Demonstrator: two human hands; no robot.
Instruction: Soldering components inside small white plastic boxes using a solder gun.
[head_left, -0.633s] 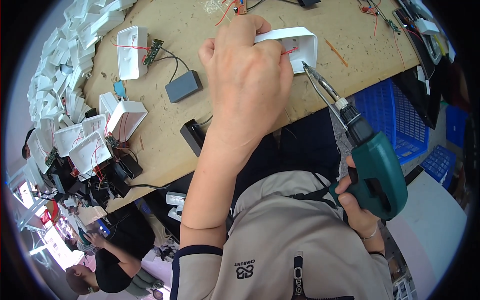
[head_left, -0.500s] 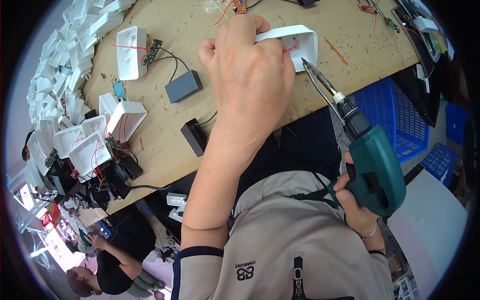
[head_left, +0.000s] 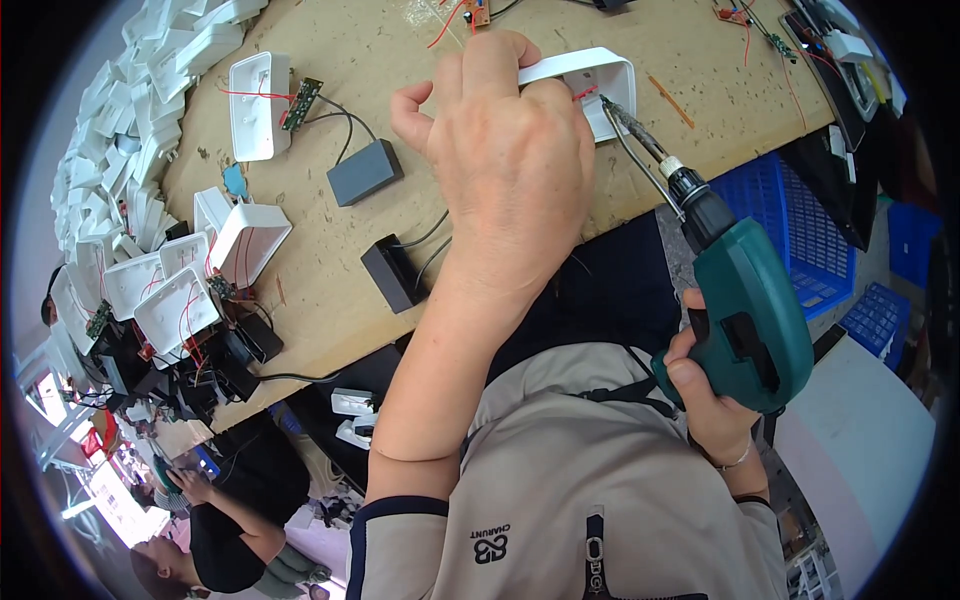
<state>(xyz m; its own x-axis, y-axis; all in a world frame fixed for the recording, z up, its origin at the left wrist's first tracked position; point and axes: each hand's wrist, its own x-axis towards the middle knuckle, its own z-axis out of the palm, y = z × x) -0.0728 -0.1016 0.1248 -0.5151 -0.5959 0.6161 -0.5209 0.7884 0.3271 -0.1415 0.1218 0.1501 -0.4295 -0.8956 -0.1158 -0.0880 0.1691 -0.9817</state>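
My right hand [head_left: 705,400] is wrapped round the grip of a green soldering gun [head_left: 757,300]. Its metal tip reaches into an open white plastic case [head_left: 614,75], close to a short red wire [head_left: 586,92] inside. Over the left side of that case lies my left hand [head_left: 510,150], back upward, fingers bent at its rim. It steadies the case; whether those hidden fingertips also pinch something small cannot be made out. Left of my wrist a black adapter block [head_left: 393,273] trails dark cables.
A second white case [head_left: 258,105] with a green circuit board [head_left: 302,105] and a dark grey block [head_left: 365,172] lies left. Wired cases [head_left: 178,310] and a heap of white shells [head_left: 120,150] fill the far left. Blue crates [head_left: 815,230] stand right, below the table. Another person [head_left: 225,520] works at lower left.
The soldering gun's tip has moved slightly up and left, further into the white case. My left hand has shifted a little to the right, its thumb more spread.
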